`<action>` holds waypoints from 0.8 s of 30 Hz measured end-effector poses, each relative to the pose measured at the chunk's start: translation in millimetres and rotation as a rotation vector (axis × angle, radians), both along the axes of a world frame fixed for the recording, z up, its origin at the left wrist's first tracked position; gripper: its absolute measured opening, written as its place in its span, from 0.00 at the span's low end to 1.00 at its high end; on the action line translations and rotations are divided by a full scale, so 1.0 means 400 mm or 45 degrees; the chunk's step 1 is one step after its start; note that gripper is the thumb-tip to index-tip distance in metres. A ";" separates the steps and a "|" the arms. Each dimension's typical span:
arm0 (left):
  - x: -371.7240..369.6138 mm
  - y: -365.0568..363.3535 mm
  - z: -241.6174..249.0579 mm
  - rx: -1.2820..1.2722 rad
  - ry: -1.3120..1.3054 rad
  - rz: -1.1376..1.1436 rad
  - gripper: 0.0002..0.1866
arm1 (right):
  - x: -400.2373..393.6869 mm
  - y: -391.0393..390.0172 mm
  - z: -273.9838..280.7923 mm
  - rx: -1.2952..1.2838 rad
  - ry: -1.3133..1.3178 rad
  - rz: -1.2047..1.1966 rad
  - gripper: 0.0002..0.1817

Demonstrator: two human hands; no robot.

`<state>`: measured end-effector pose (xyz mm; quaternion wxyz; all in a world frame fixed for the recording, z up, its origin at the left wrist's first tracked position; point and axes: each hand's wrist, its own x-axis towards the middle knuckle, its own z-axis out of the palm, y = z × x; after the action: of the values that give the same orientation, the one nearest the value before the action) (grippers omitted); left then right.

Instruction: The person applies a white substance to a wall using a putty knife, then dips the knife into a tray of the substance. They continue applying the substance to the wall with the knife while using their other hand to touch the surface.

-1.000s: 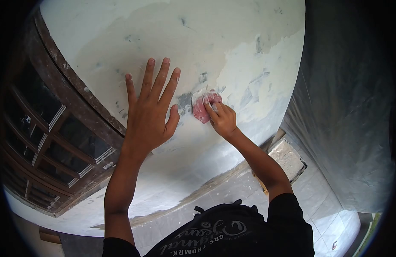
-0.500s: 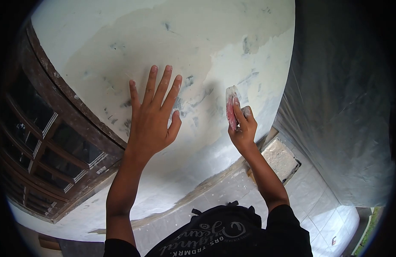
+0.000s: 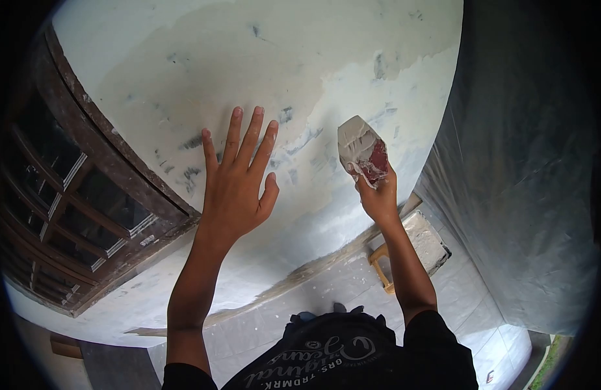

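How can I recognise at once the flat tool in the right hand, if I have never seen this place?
Find the large pale wall, then the right hand in front of it. The flat tool points up from its fingers, smeared with grey-white paste. Its dark red patch sets it apart from the yellow-brown handle lower down, beside the forearm.
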<state>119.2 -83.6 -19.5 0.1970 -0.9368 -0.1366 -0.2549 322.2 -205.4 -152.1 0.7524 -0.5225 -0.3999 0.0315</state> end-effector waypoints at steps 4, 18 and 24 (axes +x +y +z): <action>-0.021 -0.008 0.010 -0.017 0.012 -0.008 0.38 | -0.022 -0.018 0.031 -0.150 0.148 0.085 0.12; -0.080 0.026 0.023 -0.010 -0.041 -0.019 0.38 | -0.070 -0.046 0.069 0.104 0.404 0.332 0.17; -0.090 0.038 0.018 -0.002 -0.042 -0.023 0.38 | -0.114 -0.041 0.093 0.097 0.179 0.099 0.21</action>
<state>83.0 -68.4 -12.3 0.1916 -0.9338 -0.1315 -0.2720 276.7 -222.0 -114.8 0.7961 -0.4741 -0.3670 0.0821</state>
